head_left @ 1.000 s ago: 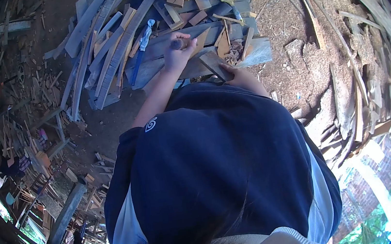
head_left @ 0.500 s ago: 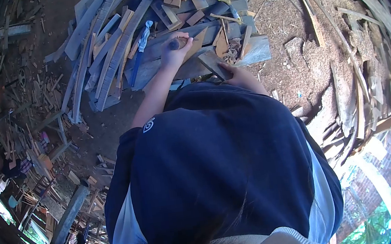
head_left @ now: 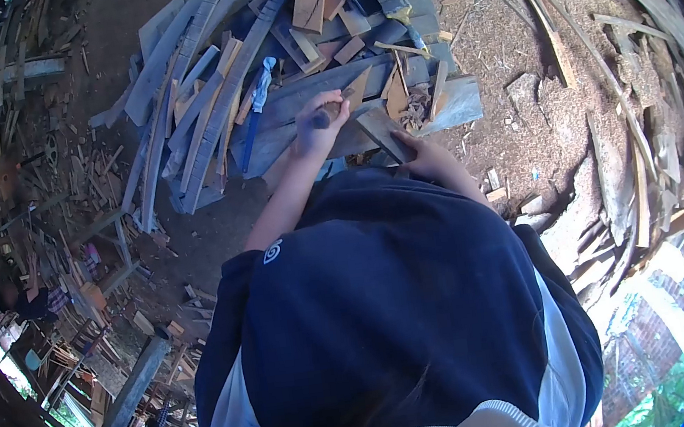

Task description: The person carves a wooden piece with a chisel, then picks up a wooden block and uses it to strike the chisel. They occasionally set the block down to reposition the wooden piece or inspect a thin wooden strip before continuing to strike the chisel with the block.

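Observation:
My left hand point(head_left: 327, 123) is closed around a thick, round-ended handle point(head_left: 319, 119). The handle's dark butt faces me, and whatever lies at its other end is hidden by the hand. To the right of it, my right hand point(head_left: 427, 157) grips the near edge of a flat rectangular wooden block point(head_left: 384, 135), which stands tilted. Beneath and beyond both hands lie weathered grey boards point(head_left: 294, 98). A pointed light-brown wood piece point(head_left: 358, 88) shows just past my left hand.
A blue rod point(head_left: 249, 144) with a pale wrapped top leans left of my hands. Long curved planks point(head_left: 206, 115) and wood offcuts point(head_left: 311, 46) are piled ahead. Wood chips point(head_left: 499, 32) cover the ground rightward. A person point(head_left: 32, 301) is far left among timber.
The whole view has shifted slightly down and right. My left hand with the handle has come a little nearer to my body. My right hand keeps its hold on the block.

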`<state>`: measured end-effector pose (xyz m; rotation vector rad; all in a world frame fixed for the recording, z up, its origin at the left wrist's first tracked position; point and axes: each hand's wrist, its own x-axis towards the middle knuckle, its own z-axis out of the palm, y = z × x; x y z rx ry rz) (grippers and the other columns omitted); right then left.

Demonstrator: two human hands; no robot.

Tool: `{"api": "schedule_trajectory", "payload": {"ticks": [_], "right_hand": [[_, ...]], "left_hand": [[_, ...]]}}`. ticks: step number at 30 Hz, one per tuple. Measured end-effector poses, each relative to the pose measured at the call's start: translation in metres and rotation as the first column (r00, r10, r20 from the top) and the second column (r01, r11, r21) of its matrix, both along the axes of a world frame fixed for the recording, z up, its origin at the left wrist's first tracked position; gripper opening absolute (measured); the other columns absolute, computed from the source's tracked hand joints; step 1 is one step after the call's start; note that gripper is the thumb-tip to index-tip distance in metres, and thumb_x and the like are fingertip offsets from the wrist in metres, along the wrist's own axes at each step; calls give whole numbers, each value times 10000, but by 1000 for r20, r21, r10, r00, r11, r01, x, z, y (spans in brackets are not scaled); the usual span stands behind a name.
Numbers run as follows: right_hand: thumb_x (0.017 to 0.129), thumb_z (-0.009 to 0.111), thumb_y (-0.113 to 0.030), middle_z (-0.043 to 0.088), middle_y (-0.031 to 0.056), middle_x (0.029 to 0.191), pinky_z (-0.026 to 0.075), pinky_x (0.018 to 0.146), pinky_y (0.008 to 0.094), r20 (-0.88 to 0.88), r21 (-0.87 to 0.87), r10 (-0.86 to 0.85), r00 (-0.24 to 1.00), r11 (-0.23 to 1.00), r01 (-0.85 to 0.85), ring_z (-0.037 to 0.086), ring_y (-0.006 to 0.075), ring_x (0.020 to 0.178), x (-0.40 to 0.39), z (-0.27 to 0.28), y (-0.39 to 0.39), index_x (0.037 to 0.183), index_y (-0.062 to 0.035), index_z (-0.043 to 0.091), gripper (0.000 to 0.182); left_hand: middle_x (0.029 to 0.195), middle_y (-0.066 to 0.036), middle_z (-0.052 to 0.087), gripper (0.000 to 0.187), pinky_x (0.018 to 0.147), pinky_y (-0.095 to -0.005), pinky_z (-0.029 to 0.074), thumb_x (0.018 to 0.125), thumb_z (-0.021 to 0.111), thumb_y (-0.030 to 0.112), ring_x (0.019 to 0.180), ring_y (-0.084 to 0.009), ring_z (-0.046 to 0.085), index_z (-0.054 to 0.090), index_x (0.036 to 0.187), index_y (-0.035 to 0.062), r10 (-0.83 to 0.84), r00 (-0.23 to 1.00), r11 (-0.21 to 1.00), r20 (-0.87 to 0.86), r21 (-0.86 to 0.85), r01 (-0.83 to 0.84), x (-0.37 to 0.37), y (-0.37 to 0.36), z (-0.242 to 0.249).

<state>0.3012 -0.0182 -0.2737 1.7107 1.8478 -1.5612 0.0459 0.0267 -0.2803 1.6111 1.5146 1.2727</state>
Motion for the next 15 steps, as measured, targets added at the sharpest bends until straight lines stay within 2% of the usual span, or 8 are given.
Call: {"api": "schedule_trajectory", "payload": {"ticks": [3,15], "right_hand": [[714,750,-330,644,199,1224,505,938,433,-4,-12,3,1000,1000,-3,638,369,1102,-1,2,0,1494,-376,345,880],[667,776,-371,652,211,1197,506,938,436,-4,-15,-6,1000,1000,6,647,363,1076,-7,16,2,1498,-345,350,934]], "left_hand": [[969,-114,721,212,791,-327,562,749,801,34,901,-237,709,651,896,63,31,999,999,-36,11,-31,0,-5,1],[999,-127,717,242,785,-324,564,751,801,20,901,-239,708,637,921,70,21,1000,998,-3,55,-20,-2,-8,-1]]}}
